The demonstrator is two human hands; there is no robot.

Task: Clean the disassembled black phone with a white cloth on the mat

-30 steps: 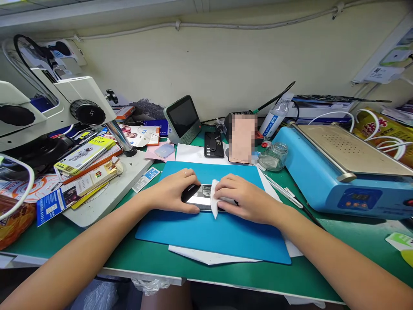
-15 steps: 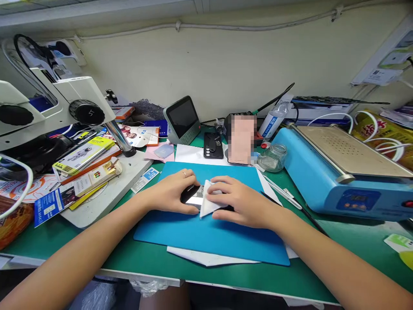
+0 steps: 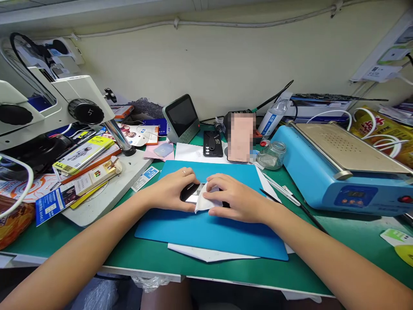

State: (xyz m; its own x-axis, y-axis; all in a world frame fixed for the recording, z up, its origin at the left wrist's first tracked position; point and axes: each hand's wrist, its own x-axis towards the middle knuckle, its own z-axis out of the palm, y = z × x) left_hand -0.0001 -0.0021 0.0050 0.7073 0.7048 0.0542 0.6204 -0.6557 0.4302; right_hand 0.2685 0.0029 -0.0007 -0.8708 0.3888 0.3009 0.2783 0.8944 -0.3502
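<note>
Glossy black rectangular device [image 3: 189,191]: flat on smooth blue mat [image 3: 213,234], left end gripped between thumb and fingers of left hand [image 3: 174,187]. Thin white cloth [image 3: 206,199]: held under bent fingers of right hand [image 3: 237,199]; shifted leftward, covering more bright surface.

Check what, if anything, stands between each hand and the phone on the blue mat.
A white wipe lies between the right hand and the phone, covering part of its upper face. Nothing visible stands between the left hand and the phone's left end, which sits between thumb and fingers.
</note>
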